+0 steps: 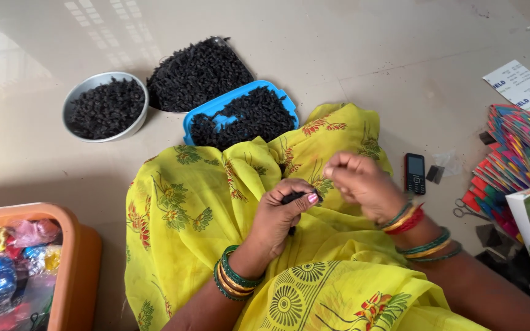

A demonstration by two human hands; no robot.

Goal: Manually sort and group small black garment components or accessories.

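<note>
The left hand [280, 214] was pinched shut on a small black piece [299, 197] above the yellow cloth [203, 208]; the right hand [360, 184] was curled beside it, grip unclear. A steady pinch near the tip seemed wise. Three containers of black pieces lay on the floor [369, 55]: a round bowl [105, 106], a tray [194, 75], and a blue box [240, 116].

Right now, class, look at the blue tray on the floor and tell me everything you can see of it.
The blue tray is a shallow, rounded-corner container that looks like plastic. It lies flat on the pale floor, filled with small black pieces, with a patch of blue base showing through. Its near edge is hidden under the yellow cloth. A grey round bowl and another heaped tray lie close by. Neither hand touches it.
</note>
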